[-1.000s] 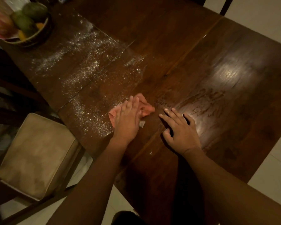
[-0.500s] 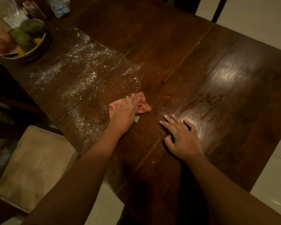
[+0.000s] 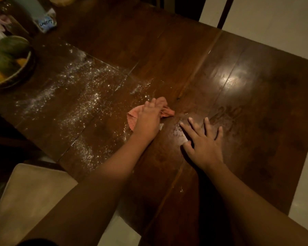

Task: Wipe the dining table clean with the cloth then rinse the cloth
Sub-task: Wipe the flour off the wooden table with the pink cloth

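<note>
Right hand [image 3: 204,146] still flat on the table [image 3: 256,139], fingers spread. Just beside it, left hand [image 3: 147,121] still pressing down the pink cloth [image 3: 132,115], hardly shifted, at the edge of white powder [image 3: 82,103]. Farther left, a fruit bowl [image 3: 16,77].

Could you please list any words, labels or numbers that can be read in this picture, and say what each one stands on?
On the blue and white packet at the far left of the table: dark lettering on a white patch, too blurred to read.
The smears beyond the right hand: wipe marks, not writing.
Nothing else shows any text.
</note>
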